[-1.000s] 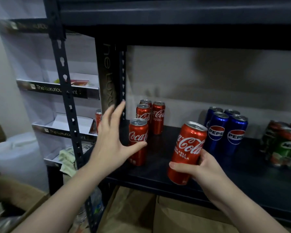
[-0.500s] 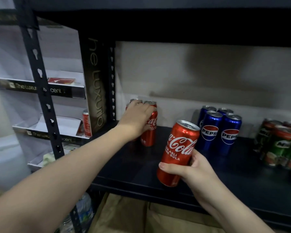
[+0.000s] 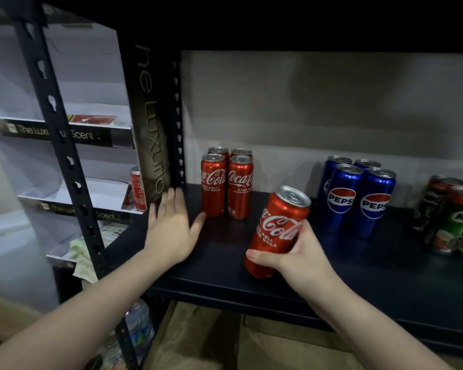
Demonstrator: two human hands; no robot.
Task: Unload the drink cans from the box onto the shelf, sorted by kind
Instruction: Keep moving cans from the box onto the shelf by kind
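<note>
Shop stockroom or storage corner: dark metal shelf (image 3: 251,265) with slotted uprights, Coca-Cola cans (image 3: 226,185), Pepsi cans (image 3: 358,196) and Milo cans (image 3: 455,217) grouped by brand, cardboard scent display stand (image 3: 91,134) alongside.

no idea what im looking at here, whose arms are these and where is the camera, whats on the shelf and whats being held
There is no machine here: these are a person's two bare arms, seen from a camera worn on their head that looks forward and down. The dark shelf carries four red Coca-Cola cans at the left, blue Pepsi cans in the middle and green Milo cans at the right. The right hand holds one more Coca-Cola can, tilted. The left hand is open and holds nothing, just left of the red cans.
</note>
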